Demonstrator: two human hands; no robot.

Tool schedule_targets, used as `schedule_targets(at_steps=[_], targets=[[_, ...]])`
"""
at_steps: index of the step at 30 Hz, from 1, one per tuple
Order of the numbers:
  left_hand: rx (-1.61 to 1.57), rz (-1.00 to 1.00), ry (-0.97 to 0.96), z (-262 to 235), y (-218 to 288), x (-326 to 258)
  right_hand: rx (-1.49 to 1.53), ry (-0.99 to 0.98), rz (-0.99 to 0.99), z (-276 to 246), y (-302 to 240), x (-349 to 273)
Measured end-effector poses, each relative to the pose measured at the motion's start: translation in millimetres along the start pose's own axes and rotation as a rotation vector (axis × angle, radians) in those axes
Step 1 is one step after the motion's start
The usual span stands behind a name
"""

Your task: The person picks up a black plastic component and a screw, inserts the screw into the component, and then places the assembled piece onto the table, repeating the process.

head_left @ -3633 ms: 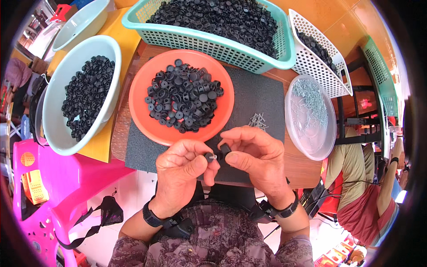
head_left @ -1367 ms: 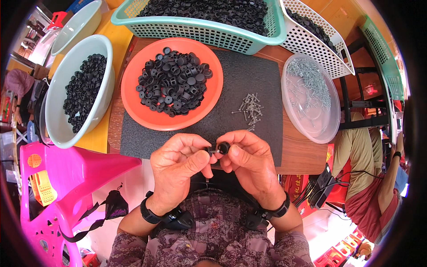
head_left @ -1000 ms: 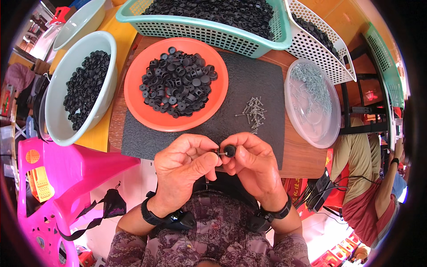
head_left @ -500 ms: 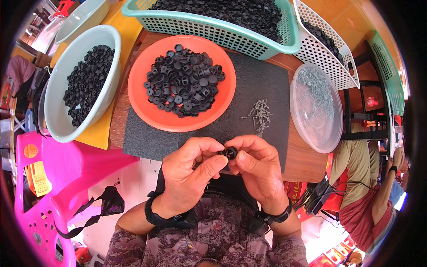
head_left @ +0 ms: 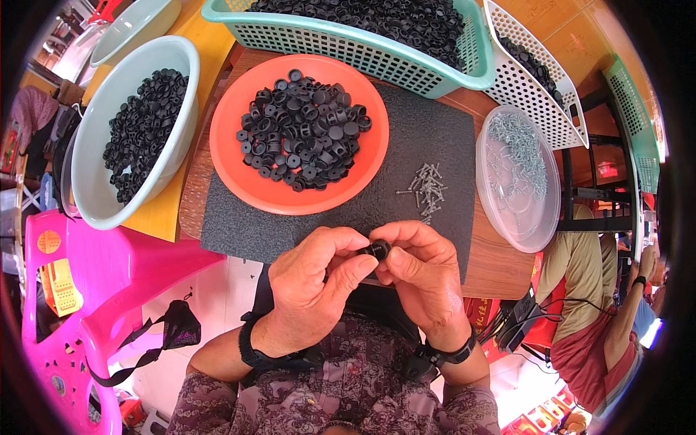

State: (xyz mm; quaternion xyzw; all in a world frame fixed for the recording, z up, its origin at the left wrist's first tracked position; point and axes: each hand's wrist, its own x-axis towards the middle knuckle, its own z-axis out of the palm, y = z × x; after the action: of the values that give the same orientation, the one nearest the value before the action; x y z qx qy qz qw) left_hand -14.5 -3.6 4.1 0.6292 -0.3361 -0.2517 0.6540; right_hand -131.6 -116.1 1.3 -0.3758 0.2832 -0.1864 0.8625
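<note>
Right at the near edge of the table, a small black round part (head_left: 376, 251) sits pinched between the two hands, over the front border of the dark mat (head_left: 406, 152). Left hand (head_left: 317, 279) curls around it from the left, thumb and forefinger closed on the piece; right hand (head_left: 423, 272) meets it from the other side, its fingertips also closed on the same part, so both hands grip it together and touch each other around it. Whether anything else is held inside the fingers cannot be told.

Just beyond the hands, on the mat, lies a small loose heap of metal screws (head_left: 428, 190). Farther back on the mat stands an orange plate (head_left: 239, 174) carrying a pile of black round parts (head_left: 301, 141). To the right of the mat, a clear round plastic container (head_left: 523, 210) holds more screws along its far side. To the left, a pale green bowl (head_left: 98, 167) on a yellow surface holds another load of black parts. Along the far edge sits a teal basket (head_left: 377, 51) filled with black parts, with a white perforated basket (head_left: 529, 94) beside it on the right. A pink plastic chair (head_left: 80, 290) stands at lower left, and another person (head_left: 594, 326) sits at lower right.
</note>
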Motion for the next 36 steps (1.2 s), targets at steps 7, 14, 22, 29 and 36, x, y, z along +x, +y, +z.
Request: schedule_targets(at_steps=[7, 14, 22, 29, 36], targets=[[0.001, 0.002, -0.015, -1.8, -0.3, 0.3, 0.019, -0.008, -0.013, 0.8, 0.9, -0.1], [-0.148, -0.119, -0.025, -4.3, 0.5, 1.4, 0.015, -0.001, -0.008, 0.7, 1.1, 0.9], [0.028, 0.008, -0.020, -5.0, 2.5, 3.8, 0.029, -0.013, -0.034, 0.5, 4.4, 2.8], [0.035, 0.007, -0.022, -4.6, 2.9, 3.5, 0.047, -0.009, -0.026, 0.4, 3.9, 2.0], [0.014, 0.004, -0.027, -5.3, 3.8, 5.1, 0.074, -0.023, -0.020, 0.6, 4.0, 3.1]])
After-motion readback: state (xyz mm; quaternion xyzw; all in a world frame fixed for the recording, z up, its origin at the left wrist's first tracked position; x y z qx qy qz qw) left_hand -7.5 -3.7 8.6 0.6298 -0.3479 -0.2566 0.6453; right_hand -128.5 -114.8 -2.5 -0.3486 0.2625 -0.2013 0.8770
